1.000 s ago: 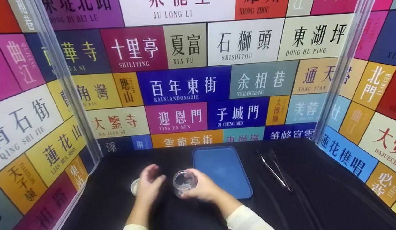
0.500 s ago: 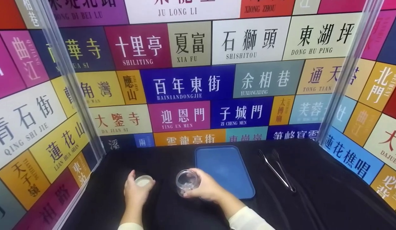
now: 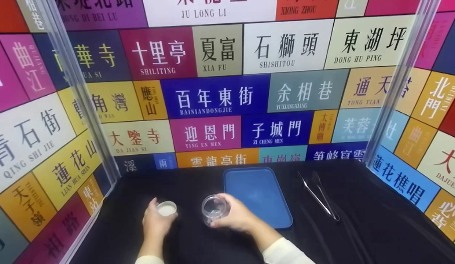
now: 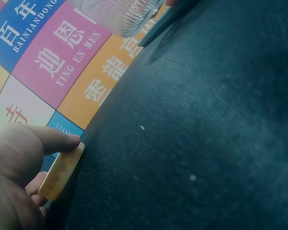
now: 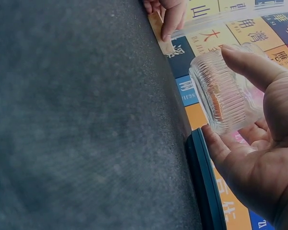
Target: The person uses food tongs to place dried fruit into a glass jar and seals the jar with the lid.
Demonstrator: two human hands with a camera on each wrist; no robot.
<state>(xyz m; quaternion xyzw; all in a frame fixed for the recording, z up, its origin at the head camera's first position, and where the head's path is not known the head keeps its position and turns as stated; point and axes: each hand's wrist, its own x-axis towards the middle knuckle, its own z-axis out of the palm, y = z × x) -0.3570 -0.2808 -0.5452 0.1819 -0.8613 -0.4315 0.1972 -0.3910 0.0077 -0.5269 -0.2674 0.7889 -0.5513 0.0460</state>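
Observation:
My left hand (image 3: 155, 223) holds a round, shallow, cream-coloured lid (image 3: 167, 208) between thumb and fingers. Seen edge-on in the left wrist view, the lid (image 4: 62, 173) lies low at the black cloth's surface. To its right, my right hand (image 3: 237, 215) grips a clear jar (image 3: 215, 210) round its side, with its open mouth upward. The jar (image 5: 225, 93) has ribbed walls, and in the right wrist view the backdrop shows between its base and the table. Thumb and fingers sit on opposite sides of the jar.
A blue rectangular tray (image 3: 258, 194) lies just behind and right of the jar, partly covered by my right hand. Metal tongs (image 3: 320, 198) lie further right on the black-covered table (image 3: 205, 245). Panels printed with street signs (image 3: 212, 97) enclose the back and sides.
My left hand has moved left to the lid, which showed behind it at first, and now holds it. The right hand keeps its grip on the jar, nearly still.

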